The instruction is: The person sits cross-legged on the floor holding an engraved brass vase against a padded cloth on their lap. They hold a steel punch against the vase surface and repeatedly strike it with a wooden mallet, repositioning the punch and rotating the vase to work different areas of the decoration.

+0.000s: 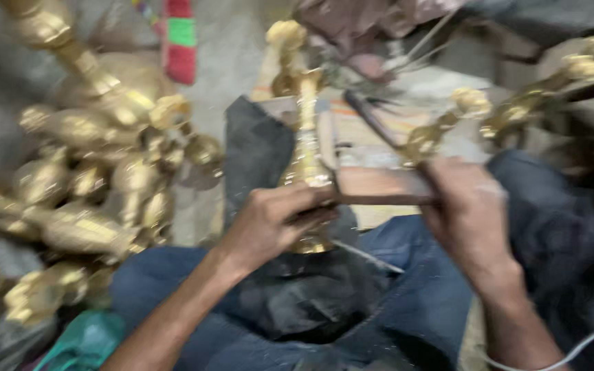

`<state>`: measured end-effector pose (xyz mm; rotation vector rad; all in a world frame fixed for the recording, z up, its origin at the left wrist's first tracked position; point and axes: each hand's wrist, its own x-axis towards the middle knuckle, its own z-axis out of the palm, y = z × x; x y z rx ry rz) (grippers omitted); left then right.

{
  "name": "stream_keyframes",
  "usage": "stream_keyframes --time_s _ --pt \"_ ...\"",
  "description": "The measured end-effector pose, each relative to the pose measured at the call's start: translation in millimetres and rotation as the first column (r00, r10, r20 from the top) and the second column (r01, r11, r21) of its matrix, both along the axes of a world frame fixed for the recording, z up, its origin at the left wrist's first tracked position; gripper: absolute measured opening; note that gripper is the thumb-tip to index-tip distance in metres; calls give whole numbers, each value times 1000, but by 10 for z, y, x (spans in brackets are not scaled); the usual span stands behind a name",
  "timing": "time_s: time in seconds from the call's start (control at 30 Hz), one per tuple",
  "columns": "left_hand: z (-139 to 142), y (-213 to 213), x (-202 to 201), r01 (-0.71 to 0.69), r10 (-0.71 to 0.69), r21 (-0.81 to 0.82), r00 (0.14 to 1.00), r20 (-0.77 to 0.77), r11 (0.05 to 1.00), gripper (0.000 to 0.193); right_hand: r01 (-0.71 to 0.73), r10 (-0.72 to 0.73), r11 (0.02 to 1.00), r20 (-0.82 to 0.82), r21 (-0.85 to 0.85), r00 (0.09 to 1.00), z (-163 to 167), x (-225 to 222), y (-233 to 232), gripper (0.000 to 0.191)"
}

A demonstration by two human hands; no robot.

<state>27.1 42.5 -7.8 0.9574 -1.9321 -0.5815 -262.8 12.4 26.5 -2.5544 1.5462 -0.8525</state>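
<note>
Left hand clamps the brass lamp stem at its base — long axis toward twelve o'clock; right hand at three grips a dark file laid across it.

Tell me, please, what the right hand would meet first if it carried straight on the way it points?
Probably the brass piece held in the left hand; the right hand points its tool toward it, though blur hides depth.

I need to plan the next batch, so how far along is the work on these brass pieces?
Done cannot be told: a heap of brass pieces lies at the left, more brass pieces at the right; blur hides their finish. In hand: the left hand grips one brass stand, the right hand holds a long tool.
</note>
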Motion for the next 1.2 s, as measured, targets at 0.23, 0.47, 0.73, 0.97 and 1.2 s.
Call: stream_keyframes --time_s 0.23,0.47,0.73,0.97,1.2 --pt "-155 7 -17 58 -58 45 998 -1 997 36 13 -14 1000 -86 -6 996 146 101 78 27" --pt "-283 -74 5 75 -75 25 997 16 997 37 -16 11 998 -94 -58 996 -16 4 93 25" --pt "-314 -66 -18 54 -52 -68 998 28 996 39 14 -15 1000 -41 -5 999 -32 -3 88 28" --pt "-319 -57 -15 68 -68 -16 998 13 998 40 11 -78 971 276 239 958 171 219 127 28" --pt "-355 -23 -5 62 -62 -12 997 -34 998 38 43 -52 987 50 155 997 140 146 108 25"
